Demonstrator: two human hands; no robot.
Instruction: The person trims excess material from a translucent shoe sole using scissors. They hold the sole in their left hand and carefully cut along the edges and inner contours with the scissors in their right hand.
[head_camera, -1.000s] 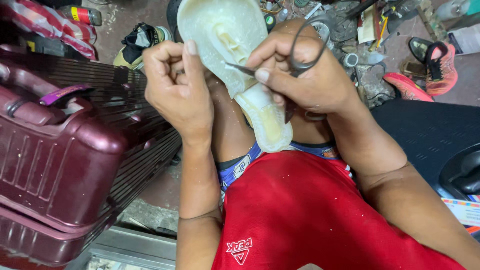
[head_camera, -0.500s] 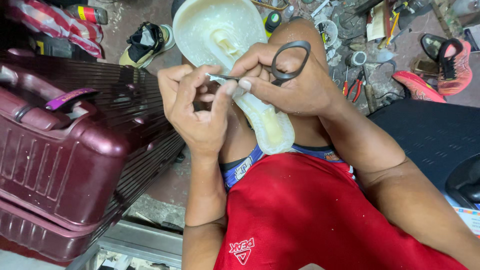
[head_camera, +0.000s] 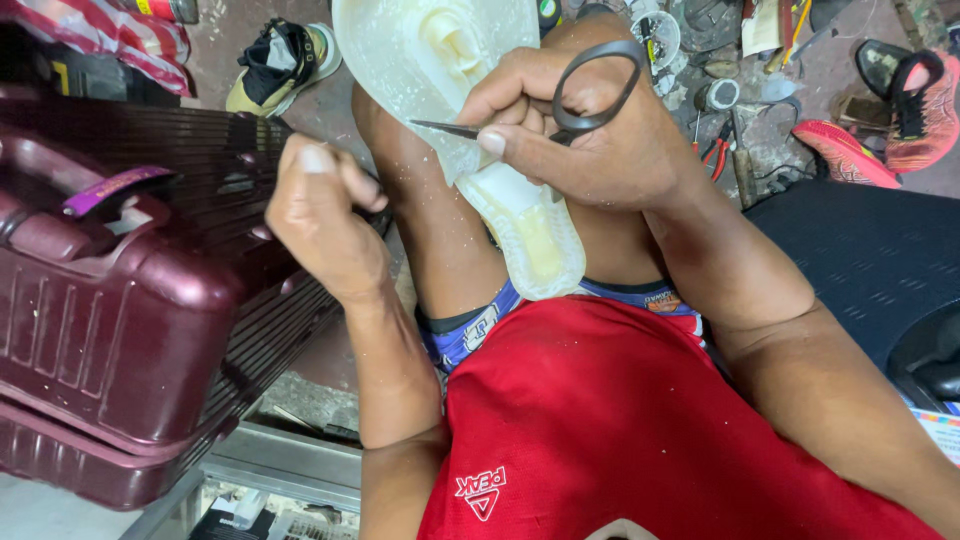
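In the head view we see our right hand (head_camera: 590, 140) holding a pair of black-handled scissors (head_camera: 560, 115), the fingers closed through and around the loops, and the thin blades point left, across a pale translucent shoe sole (head_camera: 470, 120). The sole rests along our bare knee (head_camera: 440, 250), toe end up and away from us, heel end near the red shorts (head_camera: 640, 440). Our left hand (head_camera: 320, 215) is apart from the sole, curled into a loose fist; whether it pinches something small, we cannot tell. We judge the sole to be light and rubbery, easy to bend and a little slippery on the skin, so it is best pinched at the firm rim near the blades. A maroon suitcase (head_camera: 110, 330) stands beside our left arm.
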